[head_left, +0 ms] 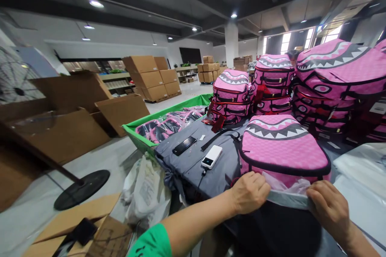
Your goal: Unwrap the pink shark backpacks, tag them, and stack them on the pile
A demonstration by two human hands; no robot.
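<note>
Holding pale plastic [288, 198] at the near edge of the grey-covered table [187, 168], with the left hand [250, 192] and right hand [330, 207] set apart. Left grip clenched on the plastic, knuckles up; right grip clenched on it too, farther along. Just beyond the hands, right of the middle of the near edge, a pink backpack [283, 144], lying flat, with a toothed-mouth print toward the far edge and its lower end against the plastic; hard to tell how far inside. Toward the left edge, a black phone [184, 145]; between phone and backpack, a white power bank [212, 157] with a cable at its near end. Along the far edge and into the far right corner, stacked pink backpacks [232, 80] with red tags [218, 123]. At the right edge, white plastic sheeting [358, 192]. Beyond the left edge, a green bin [169, 113] with wrapped pink-and-black goods [165, 128]. Below the near left corner, a white sack [147, 192].
</note>
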